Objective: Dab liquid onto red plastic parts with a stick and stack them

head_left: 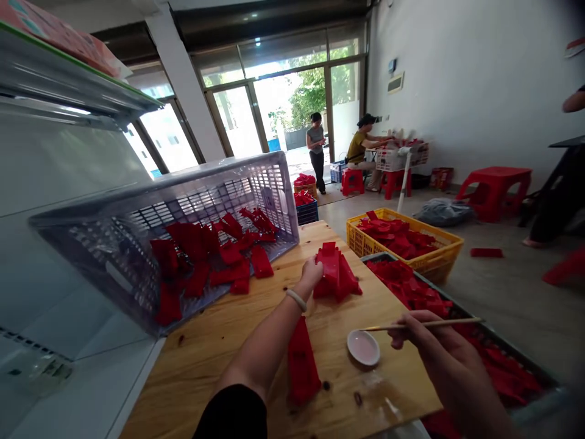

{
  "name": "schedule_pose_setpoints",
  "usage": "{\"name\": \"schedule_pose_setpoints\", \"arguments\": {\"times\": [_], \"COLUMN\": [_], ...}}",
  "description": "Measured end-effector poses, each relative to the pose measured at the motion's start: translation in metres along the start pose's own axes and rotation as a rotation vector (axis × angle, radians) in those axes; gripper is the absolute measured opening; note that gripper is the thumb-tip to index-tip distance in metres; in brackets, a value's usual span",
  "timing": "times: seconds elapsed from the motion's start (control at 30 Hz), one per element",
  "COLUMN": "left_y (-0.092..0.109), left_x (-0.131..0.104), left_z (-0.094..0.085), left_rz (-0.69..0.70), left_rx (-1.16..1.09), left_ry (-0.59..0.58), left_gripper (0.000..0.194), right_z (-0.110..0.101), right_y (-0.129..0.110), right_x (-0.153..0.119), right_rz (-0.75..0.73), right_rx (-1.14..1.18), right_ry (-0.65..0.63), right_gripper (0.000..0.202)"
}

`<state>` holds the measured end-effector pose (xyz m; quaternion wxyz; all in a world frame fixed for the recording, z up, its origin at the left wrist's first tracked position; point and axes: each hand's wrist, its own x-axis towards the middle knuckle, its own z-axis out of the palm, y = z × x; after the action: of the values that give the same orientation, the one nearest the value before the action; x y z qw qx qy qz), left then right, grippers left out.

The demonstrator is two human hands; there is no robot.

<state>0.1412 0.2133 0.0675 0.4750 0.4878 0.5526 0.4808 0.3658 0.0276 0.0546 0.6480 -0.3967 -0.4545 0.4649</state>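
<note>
My left hand (pixel 311 272), with a pale band on the wrist, reaches forward over the wooden table. Its fingers are closed at the left edge of a flat red piece (pixel 329 259), lying on a small pile of similar red pieces (pixel 347 281). My right hand (pixel 439 344) grips a thin wooden brush (pixel 450 322), pen-like, its tip over the rim of a small white dish (pixel 363 349). Pale liquid seems to sit in the dish. Nearer to me, beneath my left forearm, a long red strip (pixel 302 366) lies flat on the table.
A plastic-wrapped crate (pixel 292 201) lies on its side at the left, red pieces inside. Right of the table (pixel 205 372) stand a yellow crate (pixel 450 259) and a dark crate (pixel 555 390) of red pieces. Two people (pixel 315 143) are farther back, one seated at work.
</note>
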Motion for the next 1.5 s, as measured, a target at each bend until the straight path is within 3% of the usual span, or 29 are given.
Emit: {"name": "schedule_pose_setpoints", "arguments": {"times": [0.13,0.3,0.43,0.5,0.6,0.67,0.73,0.83,0.9,1.07,1.3,1.4,1.5], "left_y": [-0.012,-0.037,-0.061,-0.076,-0.097,-0.105,-0.106,-0.092,-0.08,-0.06,-0.044,-0.043,-0.05], "left_x": [-0.035,-0.126,-0.187,-0.209,-0.239,-0.258,-0.271,-0.274,-0.266,-0.239,-0.215,-0.208,-0.211], "left_z": [-0.028,-0.091,-0.132,-0.139,-0.134,-0.126,-0.118,-0.11,-0.108,-0.129,-0.179,-0.185,-0.18], "left_rz": [0.104,0.125,0.078,0.098,0.159,0.161,0.131,0.045,-0.039,-0.207,-0.201,-0.228,-0.222], "left_rx": [0.265,0.5,0.606,0.668,0.755,0.802,0.874,1.01,1.087,1.158,0.969,0.831,0.65], "left_ry": [0.129,0.237,0.371,0.459,0.534,0.488,0.357,0.126,0.074,0.224,-0.024,-0.119,-0.198], "left_gripper": [0.035,0.051,0.053,0.056,0.068,0.077,0.077,0.048,0.034,0.045,0.05,0.047,0.041], "right_z": [-0.013,-0.026,-0.024,-0.021,-0.017,-0.017,-0.017,-0.019,-0.021,-0.029,-0.037,-0.038,-0.041], "right_y": [-0.003,0.006,0.019,0.025,0.034,0.04,0.043,0.045,0.044,0.047,0.054,0.051,0.052], "right_x": [0.002,0.012,0.018,0.018,0.016,0.015,0.016,0.017,0.017,0.014,0.015,0.016,0.016], "right_rz": [-0.019,-0.064,-0.034,-0.041,-0.069,-0.085,-0.088,-0.072,-0.06,-0.031,0.003,0.004,0.006], "right_rx": [-0.141,-0.508,-0.642,-0.701,-0.79,-0.848,-0.891,-0.906,-0.896,-0.858,-0.813,-0.814,-0.812], "right_ry": [-0.009,-0.141,-0.213,-0.255,-0.303,-0.314,-0.318,-0.325,-0.316,-0.273,-0.243,-0.235,-0.224], "right_gripper": [0.036,0.041,0.039,0.036,0.032,0.03,0.028,0.028,0.03,0.036,0.044,0.042,0.04]}}
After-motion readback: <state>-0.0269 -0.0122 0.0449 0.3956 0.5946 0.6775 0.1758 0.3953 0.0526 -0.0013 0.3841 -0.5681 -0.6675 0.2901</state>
